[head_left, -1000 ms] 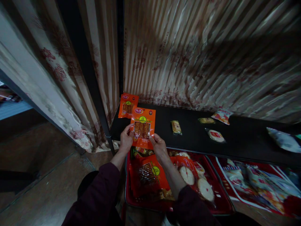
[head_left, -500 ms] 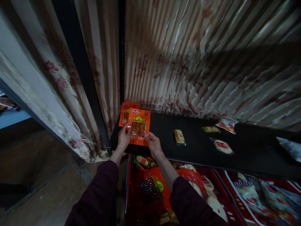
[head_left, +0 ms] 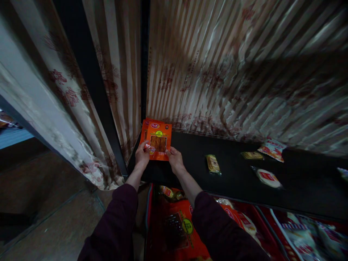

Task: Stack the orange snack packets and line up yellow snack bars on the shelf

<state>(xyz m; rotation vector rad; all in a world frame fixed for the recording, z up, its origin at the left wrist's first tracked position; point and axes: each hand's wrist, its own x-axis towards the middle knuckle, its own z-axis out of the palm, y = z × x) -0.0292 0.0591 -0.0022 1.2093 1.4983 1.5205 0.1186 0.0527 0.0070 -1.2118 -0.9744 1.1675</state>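
Observation:
Both my hands hold an orange snack packet (head_left: 161, 130) by its lower corners, above the left end of the black shelf (head_left: 187, 174). My left hand (head_left: 141, 156) pinches its left side, with the thumb on the front. On the right side, my right hand (head_left: 175, 158) grips the lower corner. A clear window in the packet shows brown sticks. Behind it, mostly hidden, lies a second orange packet (head_left: 145, 127) of the same look, against the shelf's back left corner. Whether the two packets touch I cannot tell.
Farther right on the shelf are two small yellow-wrapped snacks (head_left: 213, 164), a round white packaged cake (head_left: 268, 178) and a red-and-white bag (head_left: 272, 149). Below stand red crates (head_left: 261, 221) full of packets. A dark post (head_left: 95, 79) and curtains (head_left: 217, 65) close off the left and back.
The held packet has moved back and slightly left, now covering more of the packet behind it. Both hands have moved with it. The view has shifted a little left.

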